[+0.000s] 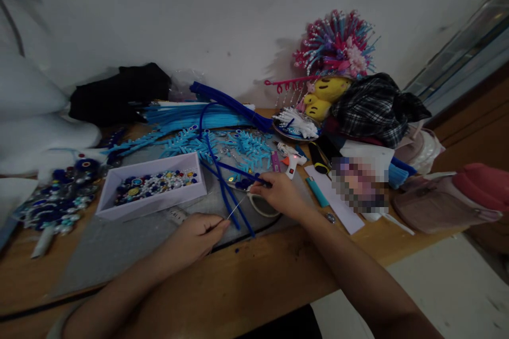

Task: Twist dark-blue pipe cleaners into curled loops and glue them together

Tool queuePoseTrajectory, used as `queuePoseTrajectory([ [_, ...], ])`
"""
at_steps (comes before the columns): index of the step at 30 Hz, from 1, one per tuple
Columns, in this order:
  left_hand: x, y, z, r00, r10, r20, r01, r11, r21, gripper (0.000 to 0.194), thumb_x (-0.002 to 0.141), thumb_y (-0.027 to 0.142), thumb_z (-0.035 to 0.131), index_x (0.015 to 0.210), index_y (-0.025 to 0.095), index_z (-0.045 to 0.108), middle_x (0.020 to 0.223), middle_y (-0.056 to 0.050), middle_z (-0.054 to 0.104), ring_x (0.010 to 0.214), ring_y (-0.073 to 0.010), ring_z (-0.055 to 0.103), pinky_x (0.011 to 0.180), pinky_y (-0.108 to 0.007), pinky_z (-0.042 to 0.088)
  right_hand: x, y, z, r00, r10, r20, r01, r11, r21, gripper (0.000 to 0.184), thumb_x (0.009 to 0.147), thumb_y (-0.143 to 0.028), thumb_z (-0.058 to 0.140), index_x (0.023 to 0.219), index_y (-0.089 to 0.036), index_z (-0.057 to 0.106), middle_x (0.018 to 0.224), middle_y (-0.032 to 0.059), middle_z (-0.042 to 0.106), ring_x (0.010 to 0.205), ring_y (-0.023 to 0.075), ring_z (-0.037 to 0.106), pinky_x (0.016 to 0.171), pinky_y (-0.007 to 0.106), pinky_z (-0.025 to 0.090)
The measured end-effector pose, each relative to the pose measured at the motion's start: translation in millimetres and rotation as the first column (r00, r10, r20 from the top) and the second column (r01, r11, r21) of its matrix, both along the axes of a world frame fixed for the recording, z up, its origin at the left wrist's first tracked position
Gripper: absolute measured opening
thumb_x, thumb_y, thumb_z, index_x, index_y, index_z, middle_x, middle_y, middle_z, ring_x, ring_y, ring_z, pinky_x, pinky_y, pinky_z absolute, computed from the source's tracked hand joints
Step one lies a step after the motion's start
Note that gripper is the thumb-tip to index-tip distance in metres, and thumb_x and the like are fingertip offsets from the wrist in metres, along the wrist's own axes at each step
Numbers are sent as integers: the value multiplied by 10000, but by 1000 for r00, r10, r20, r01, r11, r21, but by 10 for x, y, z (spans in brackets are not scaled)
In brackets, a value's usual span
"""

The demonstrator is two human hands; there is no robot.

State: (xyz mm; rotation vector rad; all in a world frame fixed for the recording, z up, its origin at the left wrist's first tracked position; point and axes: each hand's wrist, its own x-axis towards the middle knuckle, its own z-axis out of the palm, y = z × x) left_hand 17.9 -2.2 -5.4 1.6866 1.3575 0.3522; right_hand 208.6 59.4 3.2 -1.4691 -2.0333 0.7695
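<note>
My left hand [203, 230] is closed in a pinch on one end of a thin pale wire [237, 207], which slants up toward my right hand. My right hand [280, 193] is closed on a dark blue pipe cleaner [238, 170] that runs off to the left from its fingers. Whether the wire joins this pipe cleaner is hidden by the fingers. Between the hands, more dark blue pipe cleaners [228, 202] lie crossed on the grey mat [131, 246]. Just below my right hand is a round, pale-rimmed item [263, 207], partly covered.
A white box [151, 207] of beads stands left, near beaded ornaments [59, 198]. Light blue pipe cleaners [178, 115] and branch-shaped pieces [252, 148] lie behind. To the right are a hot glue gun [293, 163], yellow-and-black-handled pliers [318, 158] and a pink bag [433, 204].
</note>
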Motion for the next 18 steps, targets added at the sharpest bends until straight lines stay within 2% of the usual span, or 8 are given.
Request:
queuePoseTrajectory([
  [8,-4,-4,-5,1000,3,4,-3,1000,-16,374,747,450,304,470,201,279,402,59,309,415,-82,310,428,-215,235,18,-1,40,995,38,-93,-41,998,-36,133,713,-284,603,692,-163,652,654,-1,634,647,115,558,576,199,362],
  [12,-6,-7,7,999,44,32,-42,997,-65,391,748,481,307,472,204,316,369,63,336,383,-83,328,426,-214,262,17,-9,39,993,36,-111,-41,998,-42,151,722,-300,598,709,-162,657,670,2,643,651,116,566,583,199,370],
  [18,-4,-10,14,997,67,31,-65,996,-69,412,746,490,318,449,206,321,350,61,352,373,-86,351,439,-214,292,13,-13,48,989,46,-138,-50,998,-27,160,732,-307,589,746,-164,659,715,8,660,683,123,579,610,199,386],
])
